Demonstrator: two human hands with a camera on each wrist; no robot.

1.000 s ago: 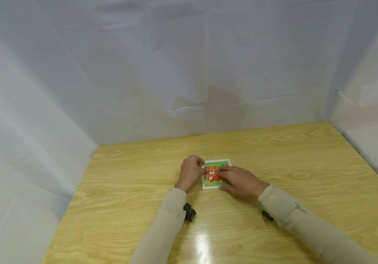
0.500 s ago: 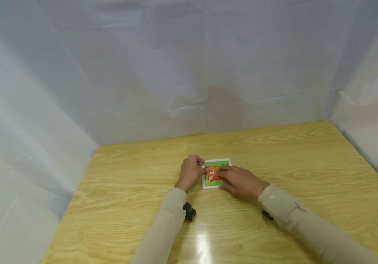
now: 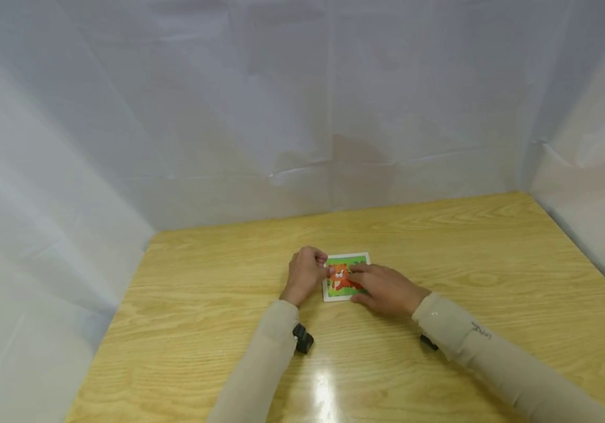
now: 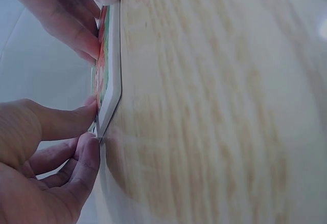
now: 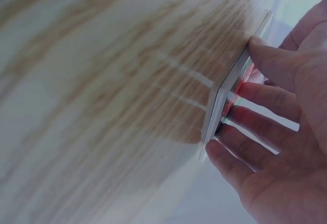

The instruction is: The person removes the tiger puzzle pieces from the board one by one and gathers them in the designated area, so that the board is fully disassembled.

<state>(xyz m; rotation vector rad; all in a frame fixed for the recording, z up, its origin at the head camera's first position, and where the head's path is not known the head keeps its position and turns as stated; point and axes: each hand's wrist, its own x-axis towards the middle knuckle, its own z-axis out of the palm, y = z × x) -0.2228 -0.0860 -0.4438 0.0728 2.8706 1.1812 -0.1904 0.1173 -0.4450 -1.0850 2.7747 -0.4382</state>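
Observation:
A small square picture board point(image 3: 340, 283) with a white border lies flat on the wooden table; it shows an orange tiger-like animal on green. At its left edge is my left hand point(image 3: 303, 277), thumb over the picture side. In the left wrist view, thumb and curled fingers pinch the edge of the board point(image 4: 114, 55) near a corner. My right hand point(image 3: 389, 292) rests over the board's right part, covering some of the picture. Seen from the right wrist, its spread fingers point(image 5: 263, 121) touch the face and side, with the thumb at the near edge.
The light wooden table point(image 3: 202, 282) extends around the board. White sheeting point(image 3: 249, 117) hangs behind it and along both sides. A black wrist camera point(image 3: 303, 339) sits under the left cuff, and another dark device point(image 3: 429, 342) under the right cuff.

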